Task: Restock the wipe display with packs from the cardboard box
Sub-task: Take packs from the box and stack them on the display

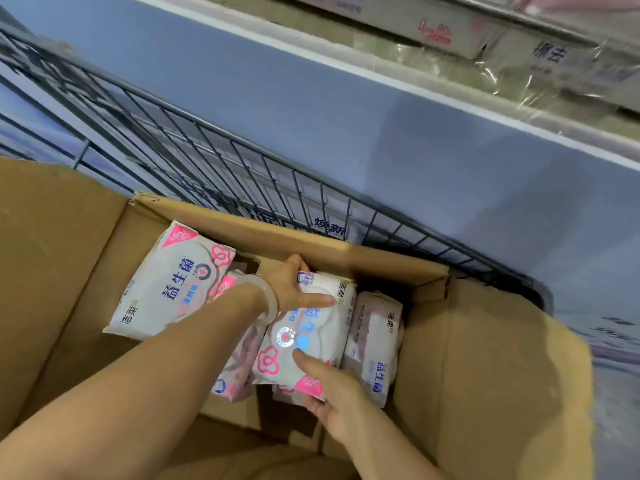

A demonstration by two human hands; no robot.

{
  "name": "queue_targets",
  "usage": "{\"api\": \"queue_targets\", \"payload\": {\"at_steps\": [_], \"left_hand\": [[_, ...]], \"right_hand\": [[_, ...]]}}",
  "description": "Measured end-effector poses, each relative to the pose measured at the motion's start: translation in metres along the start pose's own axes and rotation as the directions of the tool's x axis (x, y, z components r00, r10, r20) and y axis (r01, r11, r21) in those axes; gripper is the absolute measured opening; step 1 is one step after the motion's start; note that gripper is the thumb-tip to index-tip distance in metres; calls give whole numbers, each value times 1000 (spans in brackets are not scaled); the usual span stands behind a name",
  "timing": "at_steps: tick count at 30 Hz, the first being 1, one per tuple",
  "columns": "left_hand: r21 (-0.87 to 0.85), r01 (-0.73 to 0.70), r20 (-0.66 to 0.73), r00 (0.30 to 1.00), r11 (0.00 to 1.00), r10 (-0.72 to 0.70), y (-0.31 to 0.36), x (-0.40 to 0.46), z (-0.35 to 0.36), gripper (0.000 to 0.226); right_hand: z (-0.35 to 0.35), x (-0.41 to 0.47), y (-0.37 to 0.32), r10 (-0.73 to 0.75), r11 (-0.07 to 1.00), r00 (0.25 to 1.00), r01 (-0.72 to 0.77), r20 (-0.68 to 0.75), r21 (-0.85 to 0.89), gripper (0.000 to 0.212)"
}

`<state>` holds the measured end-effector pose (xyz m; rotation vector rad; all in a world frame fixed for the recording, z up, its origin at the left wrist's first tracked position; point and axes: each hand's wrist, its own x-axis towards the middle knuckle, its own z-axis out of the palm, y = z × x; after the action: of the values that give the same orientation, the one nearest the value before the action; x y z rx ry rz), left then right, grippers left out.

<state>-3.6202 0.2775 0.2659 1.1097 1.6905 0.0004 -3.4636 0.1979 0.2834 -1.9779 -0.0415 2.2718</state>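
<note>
An open cardboard box (485, 358) fills the lower view and holds several white and pink wipe packs. My left hand (292, 285) grips the far end of the middle wipe pack (308, 336), thumb laid across its top. My right hand (332, 393) holds the same pack at its near end, thumb on its face. Another pack (169, 285) leans against the box's left wall. A further pack (375, 344) stands on edge at the right. More packs lie half hidden under my left forearm.
A dark wire basket (242, 168) stands just behind the box. Beyond it runs a blue-grey panel with a white edge (381, 81). Wrapped white cartons (450, 26) sit at the top right. The box flaps stand open left and right.
</note>
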Motion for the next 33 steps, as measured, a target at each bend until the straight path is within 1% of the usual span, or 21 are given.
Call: {"api": "queue_targets", "payload": {"at_steps": [4,6,7,8,10,11,12,14,16,17,19,21,23,24,26,27,29,31,32,33], "left_hand": [[-184,-32,-83,996,982,17,4,-21,-8,78],[-316,-57,-119,993,947,20,9,-39,-15,72],[-384,-72,-139,990,921,19,10,-49,-18,67],[-444,-84,-161,987,892,12,11,-60,-21,62],[-525,-105,-197,980,845,-1,11,-82,-27,63],[-547,-108,-211,977,830,-11,10,-94,-29,65],[-567,-105,-218,976,817,-26,11,-107,-32,66],[-625,-108,-208,978,773,-31,17,-133,-37,65],[-669,-106,-175,984,736,-18,29,-159,-42,71],[-682,-108,-154,988,723,2,37,-172,-44,76],[-697,-142,-130,989,703,71,54,-194,-49,81],[-693,-210,-158,978,690,139,76,-212,-53,70],[-700,-278,-220,960,658,171,102,-230,-59,52],[-695,-312,-246,950,647,194,117,-241,-63,54],[-682,-376,-274,927,628,258,147,-258,-74,85],[-664,-407,-279,913,628,297,162,-266,-79,96],[-614,-482,-323,876,625,359,195,-279,-89,103],[-552,-569,-397,822,610,408,232,-292,-96,95],[-524,-607,-420,795,598,438,251,-299,-98,83],[-507,-641,-445,768,577,461,269,-303,-101,61]], "right_hand": [[-6,-21,-1,-76,994,997,78,29,-71,47],[-10,-37,-7,-138,982,989,143,46,-121,44],[-11,-45,-10,-182,970,982,186,39,-154,46],[-12,-52,-12,-235,955,971,238,41,-174,54],[-15,-67,-16,-314,921,948,317,49,-228,83],[-17,-77,-20,-345,897,936,351,72,-268,92],[-20,-86,-24,-381,860,920,391,96,-329,93],[-28,-113,-40,-453,762,877,475,163,-440,75],[-34,-147,-60,-519,630,826,545,222,-553,52],[-36,-167,-71,-545,569,799,576,255,-587,50],[-41,-202,-89,-579,447,753,614,313,-650,54],[-46,-236,-104,-608,364,716,635,344,-681,55],[-51,-271,-120,-646,302,677,652,354,-696,55],[-53,-288,-126,-665,264,657,653,356,-710,54],[-62,-322,-141,-715,193,596,672,366,-715,56],[-67,-341,-148,-741,169,563,684,366,-710,60],[-78,-375,-161,-790,110,493,701,366,-705,66],[-91,-410,-175,-826,55,430,706,365,-706,69],[-98,-426,-185,-842,34,399,712,364,-701,72],[-104,-441,-195,-858,18,370,713,356,-701,72]]}}
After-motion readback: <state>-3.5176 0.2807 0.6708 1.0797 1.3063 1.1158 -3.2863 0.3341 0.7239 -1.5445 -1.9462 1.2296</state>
